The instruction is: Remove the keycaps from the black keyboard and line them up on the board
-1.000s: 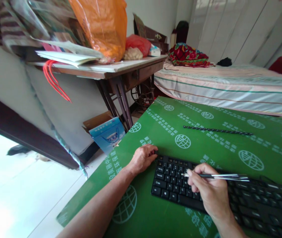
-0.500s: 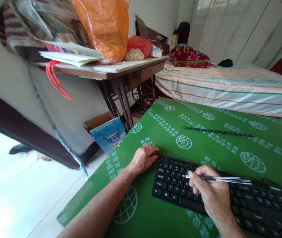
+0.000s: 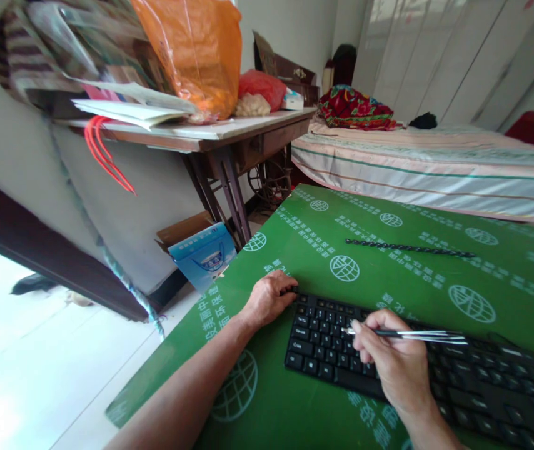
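Note:
A black keyboard (image 3: 440, 378) lies on a green printed board (image 3: 389, 250). My left hand (image 3: 269, 299) rests at the keyboard's far left corner, fingers curled against its edge. Over the keys on the left part, my right hand (image 3: 396, 359) is closed in a pinch on a thin metal tool (image 3: 412, 335), like tweezers. The tool's tip points left, just above the keys, and its long end sticks out to the right.
A long dark twisted drill bit (image 3: 410, 248) lies further back on the board. Left of the board stand a cluttered wooden table (image 3: 229, 128) with an orange bag (image 3: 196, 50), and a blue box (image 3: 204, 256) on the floor. A bed (image 3: 436, 162) is behind.
Almost nothing has moved. My right hand with the tool has shifted very slightly over the keys; my left hand stays at the keyboard's corner.

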